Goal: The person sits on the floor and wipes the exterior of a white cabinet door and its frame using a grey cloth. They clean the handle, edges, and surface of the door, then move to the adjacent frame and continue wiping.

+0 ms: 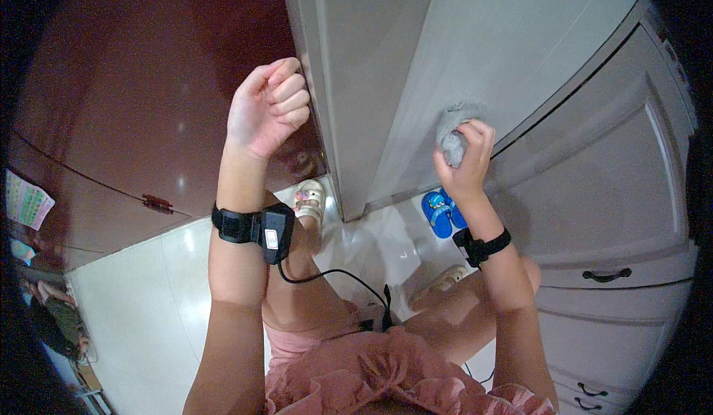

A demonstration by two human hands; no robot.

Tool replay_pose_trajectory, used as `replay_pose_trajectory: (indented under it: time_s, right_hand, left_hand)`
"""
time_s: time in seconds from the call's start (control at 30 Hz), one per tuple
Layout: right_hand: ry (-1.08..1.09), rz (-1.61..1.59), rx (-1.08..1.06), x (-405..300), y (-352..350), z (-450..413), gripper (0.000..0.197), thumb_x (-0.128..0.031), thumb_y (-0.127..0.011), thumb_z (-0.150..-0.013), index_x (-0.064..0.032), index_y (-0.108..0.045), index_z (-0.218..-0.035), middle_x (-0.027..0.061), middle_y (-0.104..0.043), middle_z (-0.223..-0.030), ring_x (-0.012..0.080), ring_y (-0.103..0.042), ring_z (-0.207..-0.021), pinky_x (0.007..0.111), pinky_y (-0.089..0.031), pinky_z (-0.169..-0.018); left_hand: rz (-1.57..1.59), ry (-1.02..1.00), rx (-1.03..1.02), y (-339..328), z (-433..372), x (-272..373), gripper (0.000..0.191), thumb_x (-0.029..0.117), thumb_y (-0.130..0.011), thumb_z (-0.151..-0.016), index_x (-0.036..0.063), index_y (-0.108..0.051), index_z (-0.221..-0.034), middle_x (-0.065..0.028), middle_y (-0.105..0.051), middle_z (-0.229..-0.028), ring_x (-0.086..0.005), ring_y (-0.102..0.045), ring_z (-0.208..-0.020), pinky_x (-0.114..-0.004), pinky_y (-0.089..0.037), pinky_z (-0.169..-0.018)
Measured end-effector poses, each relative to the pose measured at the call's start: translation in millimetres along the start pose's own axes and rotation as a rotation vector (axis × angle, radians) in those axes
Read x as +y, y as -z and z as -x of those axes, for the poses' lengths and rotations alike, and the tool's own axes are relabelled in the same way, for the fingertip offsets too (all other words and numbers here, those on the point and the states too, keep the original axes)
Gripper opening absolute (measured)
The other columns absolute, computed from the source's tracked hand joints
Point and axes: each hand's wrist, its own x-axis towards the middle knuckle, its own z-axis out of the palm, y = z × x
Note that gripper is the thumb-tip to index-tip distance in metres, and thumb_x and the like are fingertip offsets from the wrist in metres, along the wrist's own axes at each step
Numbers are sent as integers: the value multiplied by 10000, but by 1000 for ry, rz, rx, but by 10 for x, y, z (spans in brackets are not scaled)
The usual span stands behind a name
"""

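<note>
My right hand [470, 156] grips a bunched grey cloth [454, 131] and presses it against a pale grey panel [445, 70]. The cloth's far end spreads flat on that surface. Curled into a fist, my left hand [270, 106] is raised beside the edge of a grey door frame [328, 109]. Nothing shows in its fingers, and I cannot tell whether its knuckles touch the frame. Behind it stands a glossy dark red door [167, 70].
On the right is a grey cabinet [590, 192] with dark handles. Blue slippers [440, 214] lie on the shiny tiled floor [145, 281] by the panel's foot. A black cable [345, 273] runs from the device [276, 234] on my left forearm. Another person [58, 315] is partly visible at far left.
</note>
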Motion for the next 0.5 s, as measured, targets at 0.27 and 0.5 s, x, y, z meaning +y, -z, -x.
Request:
replay_pose_trajectory:
  time_s: [0.27, 0.5]
  right_hand:
    - [-102, -146, -43, 13, 213, -116, 440, -47, -653, -579, -57, -493, -989, 143, -495, -948, 295, -488, -893, 379, -394, -804]
    - [-690, -1475, -515, -196, 671, -498, 393, -121, -624, -634, -72, -466, -990, 62, -573, -844, 167, -562, -759, 260, -450, -655]
  left_hand:
    - [-297, -190, 395, 198, 182, 85, 202, 146, -378, -901, 83, -388, -710, 44, -258, -565, -62, -247, -484, -202, -216, -424]
    - [-456, -251, 539, 175, 426, 216, 187, 135, -386, -910, 79, -402, -732, 36, -269, -555, -62, -250, -476, -201, -228, -423]
